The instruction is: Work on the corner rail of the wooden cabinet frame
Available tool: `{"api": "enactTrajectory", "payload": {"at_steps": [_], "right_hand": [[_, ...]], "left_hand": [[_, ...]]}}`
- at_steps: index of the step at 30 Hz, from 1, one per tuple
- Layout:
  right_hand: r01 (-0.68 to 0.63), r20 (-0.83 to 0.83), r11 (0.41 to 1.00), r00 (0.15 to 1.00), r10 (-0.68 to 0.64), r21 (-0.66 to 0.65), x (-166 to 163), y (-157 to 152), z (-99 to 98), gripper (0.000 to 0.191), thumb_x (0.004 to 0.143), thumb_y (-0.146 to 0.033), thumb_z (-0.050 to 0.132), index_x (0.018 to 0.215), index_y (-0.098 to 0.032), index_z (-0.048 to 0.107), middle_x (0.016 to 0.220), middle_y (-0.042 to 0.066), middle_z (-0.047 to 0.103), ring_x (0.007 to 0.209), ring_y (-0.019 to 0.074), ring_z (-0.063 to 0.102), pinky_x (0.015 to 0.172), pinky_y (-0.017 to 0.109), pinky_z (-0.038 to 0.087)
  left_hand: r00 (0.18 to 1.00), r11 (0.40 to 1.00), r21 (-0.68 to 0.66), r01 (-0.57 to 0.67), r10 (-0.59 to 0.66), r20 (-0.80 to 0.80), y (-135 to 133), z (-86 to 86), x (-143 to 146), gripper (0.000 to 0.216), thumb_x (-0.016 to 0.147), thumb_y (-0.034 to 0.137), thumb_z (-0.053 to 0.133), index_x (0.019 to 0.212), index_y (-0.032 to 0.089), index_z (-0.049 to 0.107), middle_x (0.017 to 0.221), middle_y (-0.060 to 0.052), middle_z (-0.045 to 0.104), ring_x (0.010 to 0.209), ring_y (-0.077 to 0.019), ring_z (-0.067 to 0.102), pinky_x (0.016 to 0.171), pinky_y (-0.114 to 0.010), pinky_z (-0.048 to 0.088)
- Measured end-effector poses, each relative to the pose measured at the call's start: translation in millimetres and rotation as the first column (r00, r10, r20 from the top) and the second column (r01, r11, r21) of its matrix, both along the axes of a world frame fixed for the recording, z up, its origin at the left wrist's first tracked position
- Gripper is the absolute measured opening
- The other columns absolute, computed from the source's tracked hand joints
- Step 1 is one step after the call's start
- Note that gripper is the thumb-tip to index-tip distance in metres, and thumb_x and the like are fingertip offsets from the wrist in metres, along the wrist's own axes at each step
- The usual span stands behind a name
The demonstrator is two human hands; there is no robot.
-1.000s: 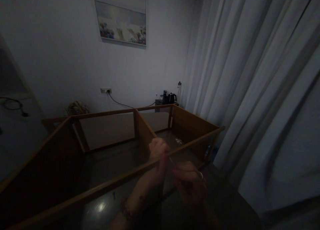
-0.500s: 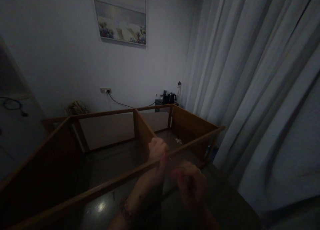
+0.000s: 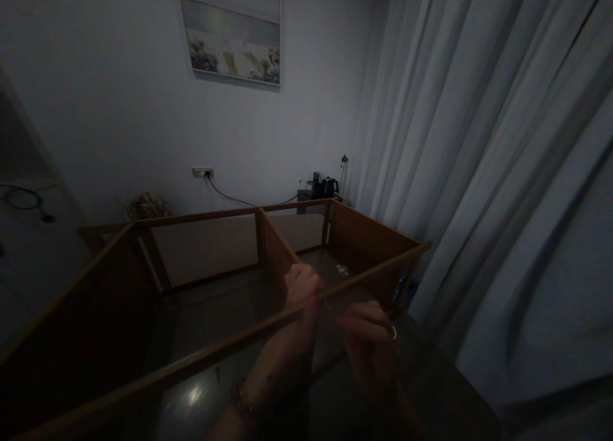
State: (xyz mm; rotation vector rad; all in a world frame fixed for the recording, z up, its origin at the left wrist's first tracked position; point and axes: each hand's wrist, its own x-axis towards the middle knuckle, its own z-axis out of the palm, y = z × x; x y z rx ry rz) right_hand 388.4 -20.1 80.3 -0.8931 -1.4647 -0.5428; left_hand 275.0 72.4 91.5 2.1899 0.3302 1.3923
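Observation:
A long wooden frame (image 3: 201, 359) with solid end panels and a middle divider panel (image 3: 280, 237) lies in front of me. My left hand (image 3: 302, 294) is closed around the near rail where the divider meets it, fingers over the far side and thumb on the near side. Just right of it, my right hand (image 3: 371, 339), with a ring on one finger, is closed in a pinch close to the rail. A thin pale line shows between its fingertips and the rail, too dim to name. The room is dark and the right fingers are partly blurred.
Small pale pieces (image 3: 342, 270) lie inside the right bay. A grey curtain (image 3: 460, 141) hangs along the right side. At the back corner stand a black kettle (image 3: 328, 186) and a cable (image 3: 230, 197) running from a wall socket (image 3: 202, 172). Dried stalks (image 3: 146, 206) are behind the frame.
My right hand has turned and shifted slightly up and right, bringing its ring into fuller view. My left hand keeps its hold on the rail.

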Motion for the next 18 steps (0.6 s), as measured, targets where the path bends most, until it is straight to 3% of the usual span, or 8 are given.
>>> {"api": "enactTrajectory", "payload": {"at_steps": [6,13,15,18], "right_hand": [[0.021,-0.009,0.999,1.000,-0.021,-0.033,-2.9,-4.3,3.8,0.013,0.107,-0.023,0.057,0.103,-0.026,0.069,0.078,0.001,0.069,0.068,0.0167,0.068,0.056,0.028,0.055],[-0.057,-0.230,0.991,0.973,0.028,-0.120,-15.2,-3.2,-1.0,0.023,0.107,-0.026,0.057,0.084,-0.025,0.061,0.073,-0.002,0.066,0.061,0.0121,0.063,0.051,0.022,0.049],[-0.095,-0.301,0.988,0.952,0.054,-0.124,-18.1,-2.2,-4.5,0.020,0.108,-0.029,0.055,0.089,-0.025,0.062,0.072,-0.003,0.065,0.058,0.0120,0.063,0.050,0.022,0.050],[-0.093,-0.372,0.991,0.927,0.052,-0.093,-19.7,-1.1,-9.9,0.013,0.109,-0.032,0.055,0.117,-0.026,0.062,0.076,-0.004,0.066,0.053,0.0120,0.065,0.049,0.024,0.055]], "left_hand": [[0.999,0.999,0.030,0.033,-0.034,0.028,18.5,-11.1,9.7,0.069,0.105,0.068,-0.005,0.080,0.025,0.042,0.086,-0.004,0.052,0.090,-0.0273,0.048,0.080,-0.045,0.043],[0.999,0.998,0.056,0.039,-0.040,0.015,18.6,-13.7,6.8,0.062,0.110,0.061,0.003,0.082,0.024,0.045,0.088,-0.005,0.053,0.089,-0.0262,0.048,0.080,-0.044,0.044],[0.999,0.997,0.071,0.029,-0.030,0.012,20.9,-16.0,8.7,0.065,0.108,0.064,0.000,0.081,0.025,0.045,0.088,-0.005,0.054,0.091,-0.0271,0.049,0.081,-0.044,0.045],[1.000,0.997,0.067,0.024,-0.025,0.017,22.3,-17.4,12.9,0.066,0.108,0.064,0.000,0.081,0.025,0.045,0.088,-0.005,0.054,0.091,-0.0271,0.049,0.081,-0.045,0.044]]}}
